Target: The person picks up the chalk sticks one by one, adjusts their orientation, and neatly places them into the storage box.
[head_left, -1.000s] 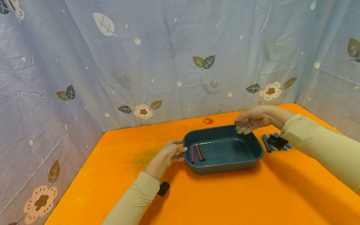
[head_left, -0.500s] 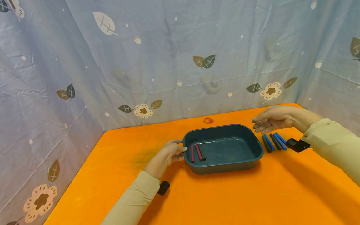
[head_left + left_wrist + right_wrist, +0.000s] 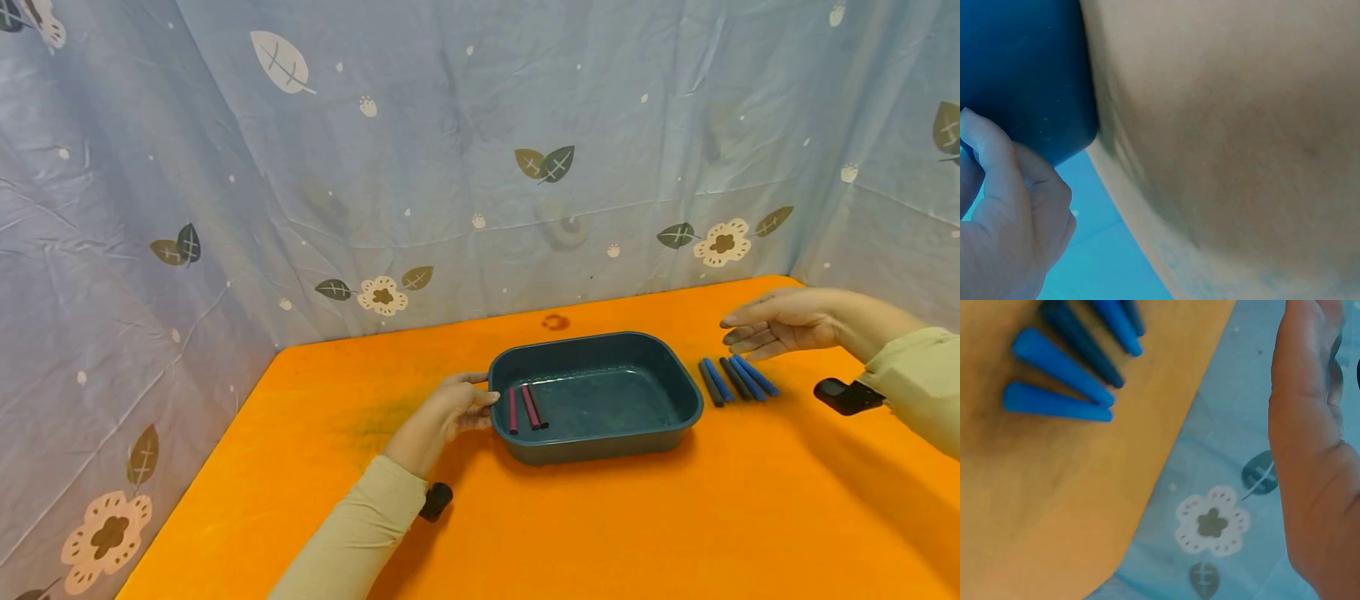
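Left hand (image 3: 446, 410) pinches the dark tray (image 3: 592, 450) at its left edge, thumb over the rim, pink sticks (image 3: 513, 410) lying inside close by. Well apart, the right hand (image 3: 795, 321) hangs relaxed, holding nothing, near the blue sticks (image 3: 717, 381) and dark sticks (image 3: 736, 379) right of the tray.

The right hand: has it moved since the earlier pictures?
Yes. In the head view, the right hand has moved to the right, away from the tray, which stayed in place. It is now near the blue sticks.
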The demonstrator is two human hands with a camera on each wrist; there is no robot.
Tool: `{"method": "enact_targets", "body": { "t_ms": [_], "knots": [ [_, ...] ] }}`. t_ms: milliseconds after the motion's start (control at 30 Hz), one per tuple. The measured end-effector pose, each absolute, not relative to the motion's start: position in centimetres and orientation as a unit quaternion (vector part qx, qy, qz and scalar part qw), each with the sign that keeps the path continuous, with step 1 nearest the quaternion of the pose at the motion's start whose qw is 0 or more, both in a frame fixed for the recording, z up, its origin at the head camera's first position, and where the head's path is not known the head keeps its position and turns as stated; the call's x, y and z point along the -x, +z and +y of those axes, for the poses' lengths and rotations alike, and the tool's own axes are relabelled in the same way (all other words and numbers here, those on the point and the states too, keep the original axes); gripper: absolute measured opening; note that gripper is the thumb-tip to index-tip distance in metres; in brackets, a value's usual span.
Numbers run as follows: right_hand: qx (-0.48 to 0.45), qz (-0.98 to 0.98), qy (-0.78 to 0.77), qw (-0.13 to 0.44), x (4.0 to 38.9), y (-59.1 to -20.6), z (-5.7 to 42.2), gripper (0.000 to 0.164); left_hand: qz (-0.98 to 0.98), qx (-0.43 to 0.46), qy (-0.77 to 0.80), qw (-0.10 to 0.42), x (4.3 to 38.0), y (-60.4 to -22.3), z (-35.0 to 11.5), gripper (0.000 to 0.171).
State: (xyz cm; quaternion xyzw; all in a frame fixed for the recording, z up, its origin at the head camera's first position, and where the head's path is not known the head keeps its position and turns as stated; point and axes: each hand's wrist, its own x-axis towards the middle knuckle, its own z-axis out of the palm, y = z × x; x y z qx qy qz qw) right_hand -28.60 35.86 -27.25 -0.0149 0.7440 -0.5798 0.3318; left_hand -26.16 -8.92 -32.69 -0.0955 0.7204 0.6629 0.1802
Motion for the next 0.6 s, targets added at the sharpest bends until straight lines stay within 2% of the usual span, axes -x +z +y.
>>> {"method": "enact_targets", "body": {
  "t_ms": [67,433,600],
  "knots": [
    [0.012,0.738,-0.584,0.338,28.6,-27.5,36.5,0.027,0.720,0.098,0.663,0.179,26.2,-32.7,-8.9,0.053],
    [-0.006,0.763,-0.559,0.325,28.6,-29.7,38.2,0.021,0.715,0.100,0.668,0.180,26.1,-32.5,-8.9,0.052],
    [0.001,0.793,-0.527,0.305,28.7,-30.8,38.8,0.045,0.712,0.095,0.671,0.182,26.1,-32.6,-8.9,0.053]
  ]
}}
